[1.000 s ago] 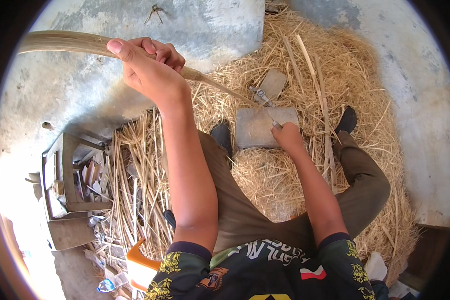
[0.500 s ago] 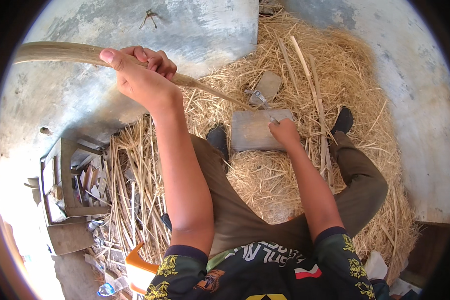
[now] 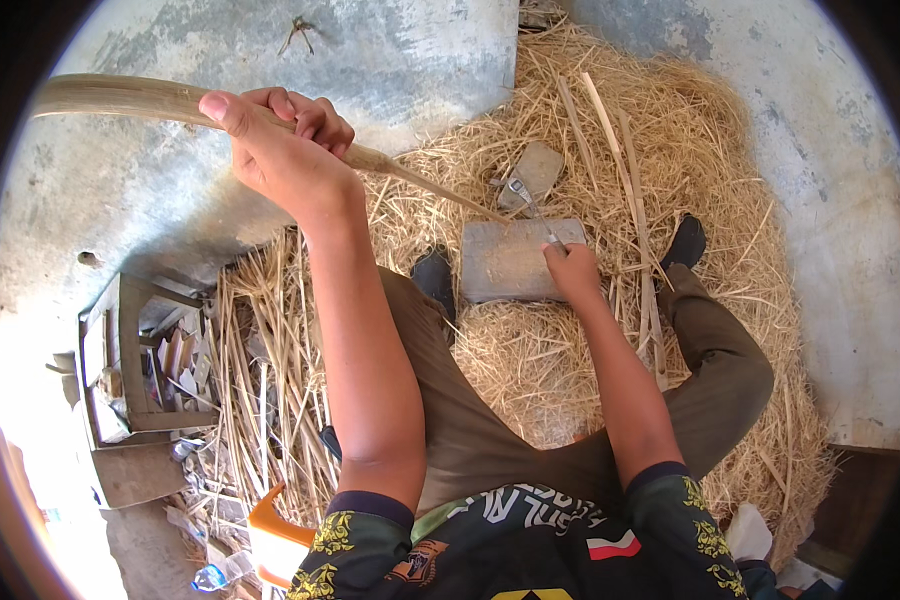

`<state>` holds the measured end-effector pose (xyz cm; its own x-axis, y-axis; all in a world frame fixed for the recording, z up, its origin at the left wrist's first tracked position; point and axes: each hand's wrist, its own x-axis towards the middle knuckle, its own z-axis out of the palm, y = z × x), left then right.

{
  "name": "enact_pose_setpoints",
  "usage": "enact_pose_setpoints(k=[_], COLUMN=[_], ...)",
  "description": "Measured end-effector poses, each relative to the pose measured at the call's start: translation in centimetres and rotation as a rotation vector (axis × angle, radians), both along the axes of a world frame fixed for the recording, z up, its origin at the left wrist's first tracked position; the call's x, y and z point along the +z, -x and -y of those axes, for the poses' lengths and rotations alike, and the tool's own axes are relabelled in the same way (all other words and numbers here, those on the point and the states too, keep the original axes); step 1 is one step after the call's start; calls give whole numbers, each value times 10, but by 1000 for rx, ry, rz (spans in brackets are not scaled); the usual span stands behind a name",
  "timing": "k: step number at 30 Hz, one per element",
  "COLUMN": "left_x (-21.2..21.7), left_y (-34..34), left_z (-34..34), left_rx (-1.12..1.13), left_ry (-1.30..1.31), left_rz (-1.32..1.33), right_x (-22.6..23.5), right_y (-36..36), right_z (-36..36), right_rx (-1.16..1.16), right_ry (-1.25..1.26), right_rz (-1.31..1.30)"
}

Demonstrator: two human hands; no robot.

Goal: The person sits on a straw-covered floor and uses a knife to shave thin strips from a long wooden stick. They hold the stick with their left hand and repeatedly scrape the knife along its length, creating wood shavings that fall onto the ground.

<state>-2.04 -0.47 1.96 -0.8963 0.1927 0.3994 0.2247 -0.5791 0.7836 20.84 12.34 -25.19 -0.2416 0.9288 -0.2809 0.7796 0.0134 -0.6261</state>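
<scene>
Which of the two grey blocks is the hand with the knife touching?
The bigger flat block, nearest the person, under the right hand. The smaller block lies apart, farther off in the straw.

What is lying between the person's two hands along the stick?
In the head view, the left hand grips a long stick that runs over straw toward the right hand, which holds a knife above a flat block.

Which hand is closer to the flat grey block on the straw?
Right. The right hand rests at the flat grey block's right edge, gripping a knife. The left hand holds a bamboo stick far up-left.
</scene>
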Motion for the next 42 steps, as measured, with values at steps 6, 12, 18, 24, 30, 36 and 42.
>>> enact_pose_setpoints(k=[6, 12, 18, 24, 30, 36, 42], left_x=[0, -2, -1, 0, -2, -1, 1], left_y=[0, 3, -2, 0, 4, 6, 5], left_z=[-2, -2, 0, 1, 3, 5, 7], left_rx=[-17, -23, -22, -19, -9, 28, 48], left_ry=[-50, -52, -2, -44, -33, -15, -20], left_rz=[-12, -17, -19, -10, -17, -43, -54], right_x=[-33, -32, -22, -18, 18, 20, 23], right_y=[-25, -27, -27, -31, -15, 4, 10], right_z=[-8, 11, 39, 39, 41, 43, 37], right_rx=[-61, -115, -188, -108, 138, 193, 180], right_ry=[28, 217, 370, 233, -20, 17, -63], right_rz=[-94, -275, -404, -244, 79, 220, 270])
